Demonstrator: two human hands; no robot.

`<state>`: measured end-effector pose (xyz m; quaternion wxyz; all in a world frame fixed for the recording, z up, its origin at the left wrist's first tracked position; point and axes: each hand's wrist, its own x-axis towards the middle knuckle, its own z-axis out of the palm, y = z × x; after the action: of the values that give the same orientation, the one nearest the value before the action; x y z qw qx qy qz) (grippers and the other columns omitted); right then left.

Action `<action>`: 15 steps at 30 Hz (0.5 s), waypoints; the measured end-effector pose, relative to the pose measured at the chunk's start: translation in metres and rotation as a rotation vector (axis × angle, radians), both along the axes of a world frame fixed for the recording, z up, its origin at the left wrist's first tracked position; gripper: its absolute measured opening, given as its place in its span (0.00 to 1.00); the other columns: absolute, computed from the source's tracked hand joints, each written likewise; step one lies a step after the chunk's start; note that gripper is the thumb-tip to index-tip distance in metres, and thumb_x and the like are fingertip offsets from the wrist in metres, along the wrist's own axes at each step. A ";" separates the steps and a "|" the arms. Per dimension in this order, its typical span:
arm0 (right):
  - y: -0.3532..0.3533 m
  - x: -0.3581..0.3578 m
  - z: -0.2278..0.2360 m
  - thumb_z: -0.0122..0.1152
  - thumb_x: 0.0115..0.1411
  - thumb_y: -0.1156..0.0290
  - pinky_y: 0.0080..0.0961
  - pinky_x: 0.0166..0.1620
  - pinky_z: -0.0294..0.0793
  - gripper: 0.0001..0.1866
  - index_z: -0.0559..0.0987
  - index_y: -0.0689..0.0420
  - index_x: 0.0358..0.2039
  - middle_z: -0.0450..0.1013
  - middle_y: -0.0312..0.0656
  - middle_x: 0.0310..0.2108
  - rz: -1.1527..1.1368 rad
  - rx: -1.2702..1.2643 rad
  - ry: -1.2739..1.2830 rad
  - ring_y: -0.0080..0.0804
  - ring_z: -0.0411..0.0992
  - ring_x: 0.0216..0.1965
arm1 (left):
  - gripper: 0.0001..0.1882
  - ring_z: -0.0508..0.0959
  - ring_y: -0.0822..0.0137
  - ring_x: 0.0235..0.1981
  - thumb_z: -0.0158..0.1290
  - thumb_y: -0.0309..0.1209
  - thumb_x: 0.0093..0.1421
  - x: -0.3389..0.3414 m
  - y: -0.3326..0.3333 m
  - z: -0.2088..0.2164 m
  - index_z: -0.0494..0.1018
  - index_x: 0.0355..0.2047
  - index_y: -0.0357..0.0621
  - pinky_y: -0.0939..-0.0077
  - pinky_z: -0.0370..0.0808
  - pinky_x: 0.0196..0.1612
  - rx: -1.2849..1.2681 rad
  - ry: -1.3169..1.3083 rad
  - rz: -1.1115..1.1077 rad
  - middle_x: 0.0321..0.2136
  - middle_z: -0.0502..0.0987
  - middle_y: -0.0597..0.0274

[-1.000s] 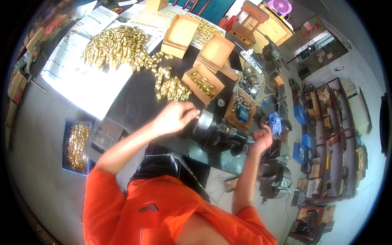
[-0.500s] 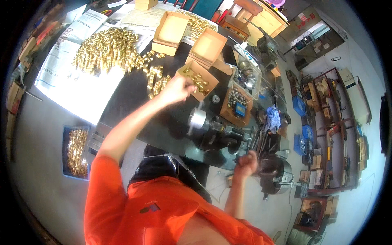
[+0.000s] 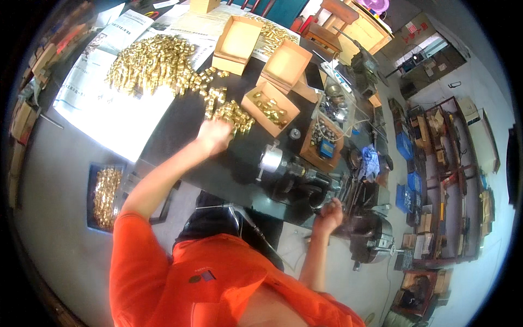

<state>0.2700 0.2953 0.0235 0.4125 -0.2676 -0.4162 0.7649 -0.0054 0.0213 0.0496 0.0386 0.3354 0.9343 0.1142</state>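
Note:
My left hand (image 3: 214, 136) is at the near edge of a small heap of brass fittings (image 3: 235, 117) on the dark tabletop. Its fingers are bent down against the pieces, and whatever lies between them is hidden. Right of that heap, an open cardboard box (image 3: 271, 109) holds several loose brass pieces. A bench machine with a round silver chuck (image 3: 271, 159) stands on the table between my hands. My right hand (image 3: 329, 217) is closed in a loose fist beside the machine's right end, near its dark handwheel (image 3: 318, 200); what it grips, if anything, cannot be made out.
A large brass heap (image 3: 150, 64) lies on newspaper (image 3: 111, 122) at far left. Two open cardboard boxes (image 3: 236, 41) stand behind. On the right are a box of metal parts (image 3: 317, 133), a blue rag (image 3: 369, 163) and a motor (image 3: 373, 237). A blue crate (image 3: 91, 212) sits lower left.
My left hand has moved from over the cardboard box, left and nearer, to the small brass heap. My right hand has stayed beside the machine with its fingers curled.

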 end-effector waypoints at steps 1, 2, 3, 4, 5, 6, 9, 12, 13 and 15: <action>0.000 0.000 0.000 0.47 0.55 0.72 0.15 0.19 0.48 0.07 0.72 0.60 0.31 0.53 0.27 0.14 -0.001 0.025 -0.004 0.17 0.50 0.15 | 0.13 0.76 0.53 0.31 0.52 0.36 0.51 0.001 -0.001 -0.002 0.69 0.32 0.40 0.60 0.72 0.33 0.016 0.007 -0.002 0.26 0.75 0.50; -0.001 -0.001 0.001 0.45 0.56 0.71 0.15 0.19 0.47 0.08 0.72 0.61 0.31 0.52 0.27 0.14 0.000 0.023 -0.006 0.17 0.49 0.15 | 0.13 0.76 0.53 0.31 0.52 0.36 0.51 0.002 -0.002 -0.005 0.68 0.32 0.39 0.61 0.72 0.33 0.032 0.014 -0.004 0.25 0.75 0.50; -0.001 -0.002 0.002 0.45 0.56 0.71 0.15 0.19 0.47 0.08 0.72 0.61 0.31 0.52 0.27 0.14 -0.003 0.013 -0.009 0.17 0.49 0.16 | 0.14 0.76 0.53 0.31 0.52 0.36 0.51 0.002 -0.003 -0.006 0.68 0.32 0.39 0.61 0.72 0.33 0.047 0.020 -0.007 0.25 0.75 0.50; -0.001 -0.002 0.003 0.45 0.56 0.71 0.15 0.19 0.47 0.08 0.72 0.61 0.31 0.52 0.27 0.15 -0.006 0.005 -0.011 0.17 0.49 0.16 | 0.13 0.77 0.54 0.29 0.52 0.37 0.51 0.002 0.000 -0.004 0.69 0.30 0.39 0.61 0.72 0.32 0.067 0.036 -0.004 0.23 0.75 0.50; 0.000 -0.002 0.004 0.45 0.56 0.71 0.15 0.19 0.47 0.08 0.72 0.61 0.31 0.52 0.27 0.15 -0.009 -0.003 -0.014 0.17 0.49 0.16 | 0.12 0.77 0.54 0.29 0.52 0.36 0.50 0.000 0.002 -0.004 0.69 0.29 0.39 0.62 0.72 0.31 0.049 0.051 -0.013 0.23 0.75 0.50; 0.001 -0.001 0.003 0.46 0.56 0.71 0.14 0.19 0.47 0.08 0.72 0.61 0.31 0.53 0.27 0.15 -0.001 -0.003 -0.003 0.17 0.49 0.16 | 0.11 0.77 0.54 0.28 0.52 0.35 0.50 -0.003 0.005 -0.007 0.70 0.27 0.39 0.62 0.73 0.31 0.031 0.066 -0.023 0.23 0.75 0.50; 0.002 0.000 0.003 0.46 0.56 0.72 0.14 0.19 0.48 0.08 0.72 0.61 0.30 0.54 0.28 0.15 0.008 -0.005 0.005 0.17 0.50 0.16 | 0.08 0.77 0.55 0.28 0.51 0.33 0.48 -0.008 0.007 -0.009 0.71 0.22 0.40 0.63 0.73 0.31 -0.010 0.077 -0.032 0.22 0.76 0.50; -0.001 0.000 0.005 0.46 0.56 0.72 0.15 0.19 0.48 0.07 0.72 0.61 0.30 0.56 0.29 0.16 0.000 -0.008 -0.007 0.17 0.51 0.16 | 0.07 0.77 0.55 0.28 0.50 0.31 0.46 -0.004 0.006 0.000 0.73 0.19 0.39 0.63 0.73 0.31 -0.055 0.042 -0.048 0.23 0.76 0.50; 0.000 0.001 0.003 0.46 0.56 0.72 0.15 0.19 0.48 0.07 0.72 0.61 0.31 0.56 0.29 0.16 0.014 -0.002 0.005 0.17 0.51 0.16 | 0.08 0.77 0.55 0.28 0.50 0.31 0.45 -0.003 0.005 0.005 0.73 0.18 0.39 0.64 0.73 0.31 -0.072 0.026 -0.052 0.23 0.76 0.50; 0.002 0.002 0.003 0.46 0.56 0.72 0.15 0.20 0.48 0.07 0.71 0.62 0.31 0.57 0.29 0.16 0.025 0.002 0.005 0.17 0.51 0.16 | 0.08 0.77 0.54 0.28 0.50 0.31 0.44 -0.003 0.005 0.006 0.74 0.18 0.39 0.63 0.73 0.31 -0.111 0.006 -0.055 0.23 0.76 0.50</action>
<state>0.2717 0.2974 0.0261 0.4042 -0.2600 -0.4190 0.7704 -0.0087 0.0267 0.0556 0.0575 0.3586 0.9298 0.0602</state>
